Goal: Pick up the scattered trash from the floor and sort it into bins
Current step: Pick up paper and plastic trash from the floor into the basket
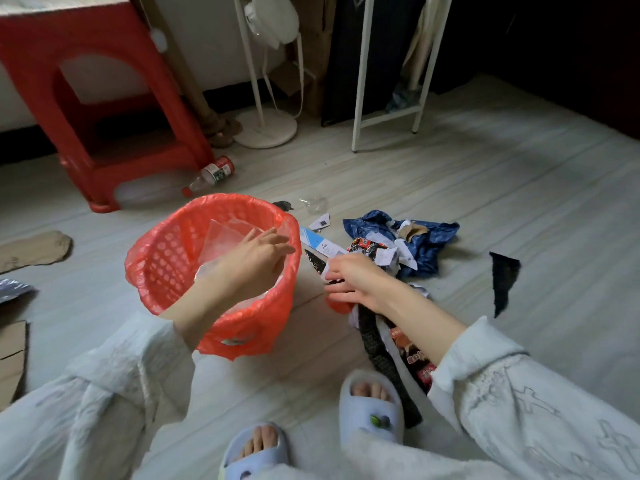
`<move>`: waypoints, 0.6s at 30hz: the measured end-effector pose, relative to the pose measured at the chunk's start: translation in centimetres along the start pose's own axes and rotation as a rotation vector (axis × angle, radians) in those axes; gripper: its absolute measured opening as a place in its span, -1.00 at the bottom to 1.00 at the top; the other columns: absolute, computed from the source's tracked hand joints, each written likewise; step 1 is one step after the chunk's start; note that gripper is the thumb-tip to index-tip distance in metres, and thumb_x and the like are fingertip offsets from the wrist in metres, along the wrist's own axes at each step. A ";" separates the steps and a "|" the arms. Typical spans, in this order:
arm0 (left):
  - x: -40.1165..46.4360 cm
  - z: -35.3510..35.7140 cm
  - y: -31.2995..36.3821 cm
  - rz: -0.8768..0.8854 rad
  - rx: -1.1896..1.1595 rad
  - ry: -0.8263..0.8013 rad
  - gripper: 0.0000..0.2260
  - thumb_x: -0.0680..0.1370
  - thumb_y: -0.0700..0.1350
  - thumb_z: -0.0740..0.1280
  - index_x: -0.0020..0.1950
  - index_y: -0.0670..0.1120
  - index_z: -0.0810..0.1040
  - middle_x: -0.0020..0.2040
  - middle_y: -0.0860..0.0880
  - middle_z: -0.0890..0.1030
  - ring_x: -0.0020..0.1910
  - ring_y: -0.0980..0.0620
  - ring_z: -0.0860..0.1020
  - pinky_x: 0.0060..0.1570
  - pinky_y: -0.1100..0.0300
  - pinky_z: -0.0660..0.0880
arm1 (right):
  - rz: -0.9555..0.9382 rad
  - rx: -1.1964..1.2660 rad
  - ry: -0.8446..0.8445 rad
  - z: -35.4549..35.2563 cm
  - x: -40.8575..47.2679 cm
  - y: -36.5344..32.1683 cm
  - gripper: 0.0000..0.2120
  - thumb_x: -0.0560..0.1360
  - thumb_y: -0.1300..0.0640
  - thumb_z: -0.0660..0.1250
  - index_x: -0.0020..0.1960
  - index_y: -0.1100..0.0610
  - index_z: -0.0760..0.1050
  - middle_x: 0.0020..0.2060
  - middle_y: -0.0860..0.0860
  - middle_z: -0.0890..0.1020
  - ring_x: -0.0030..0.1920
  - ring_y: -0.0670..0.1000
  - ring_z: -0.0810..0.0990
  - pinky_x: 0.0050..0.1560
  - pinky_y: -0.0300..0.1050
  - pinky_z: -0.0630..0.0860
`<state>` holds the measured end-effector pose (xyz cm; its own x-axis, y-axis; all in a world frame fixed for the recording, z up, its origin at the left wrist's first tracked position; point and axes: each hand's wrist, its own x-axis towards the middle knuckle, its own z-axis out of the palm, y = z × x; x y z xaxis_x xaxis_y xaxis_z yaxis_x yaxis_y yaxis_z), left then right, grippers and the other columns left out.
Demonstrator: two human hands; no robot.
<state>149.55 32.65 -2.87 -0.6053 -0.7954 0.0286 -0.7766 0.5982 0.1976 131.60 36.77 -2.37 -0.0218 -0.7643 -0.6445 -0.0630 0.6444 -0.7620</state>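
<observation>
Head view: left hand (258,258) relaxed over bin (162,258); right hand (356,280) touches wrappers (377,251).

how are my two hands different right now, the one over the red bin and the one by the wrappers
The left hand hangs over the red-lined bin with loosely spread fingers and appears to hold nothing; the right hand is beside the bin, low over the wrappers on the floor. The left hand's fingers point toward the bin's far rim; the right hand's fingers point left at a dark scrap, and a grip can't be confirmed. Both arms wear pale sleeves.
</observation>
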 end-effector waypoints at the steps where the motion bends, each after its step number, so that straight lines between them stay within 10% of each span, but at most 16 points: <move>1: -0.2 0.1 0.7 0.014 -0.009 0.027 -0.70 0.57 -0.24 0.15 0.23 -0.13 0.55 0.29 -0.13 0.50 0.40 -0.11 0.32 0.41 -0.08 0.19 | -0.001 -0.029 -0.005 -0.6 -0.7 0.4 -0.66 0.55 0.24 0.11 0.32 0.22 0.33 0.05 0.13 0.51 0.00 0.14 0.58 -0.06 -0.07 0.56; 5: -0.2 1.1 3.2 0.106 -0.036 0.118 -0.62 0.42 -0.19 0.05 -0.02 -0.16 0.65 0.00 -0.18 0.64 0.04 -0.18 0.60 0.04 -0.10 0.54 | -0.032 -0.057 -0.001 -3.6 -2.1 1.8 -0.85 0.57 0.23 0.12 0.10 0.10 0.39 0.19 0.20 0.51 0.05 0.15 0.60 0.03 -0.04 0.53; 10: 2.6 4.2 8.9 0.154 -0.102 0.113 -0.63 0.41 -0.15 0.06 0.05 -0.11 0.60 -0.09 -0.08 0.60 -0.13 -0.10 0.56 -0.24 0.14 0.50 | -0.056 -0.267 0.182 -8.4 0.6 5.9 -0.79 0.58 0.17 0.10 0.06 0.25 0.46 0.08 0.20 0.56 0.09 0.20 0.57 0.11 0.06 0.54; 18: 5.6 18.7 11.9 0.154 -0.062 -0.355 -0.53 0.51 -0.28 0.17 0.43 -0.09 0.30 0.46 -0.12 0.25 0.46 -0.10 0.18 0.34 0.02 0.27 | -0.064 -0.908 0.359 -16.1 6.3 16.8 -0.54 0.55 0.02 0.22 0.40 0.11 0.27 0.38 0.09 0.36 0.37 0.13 0.29 0.33 0.05 0.32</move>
<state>133.68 37.13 -18.66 -0.7453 -0.6070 -0.2756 -0.6663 0.6927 0.2761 114.36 42.39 -18.29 -0.2846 -0.8558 -0.4320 -0.8155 0.4530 -0.3603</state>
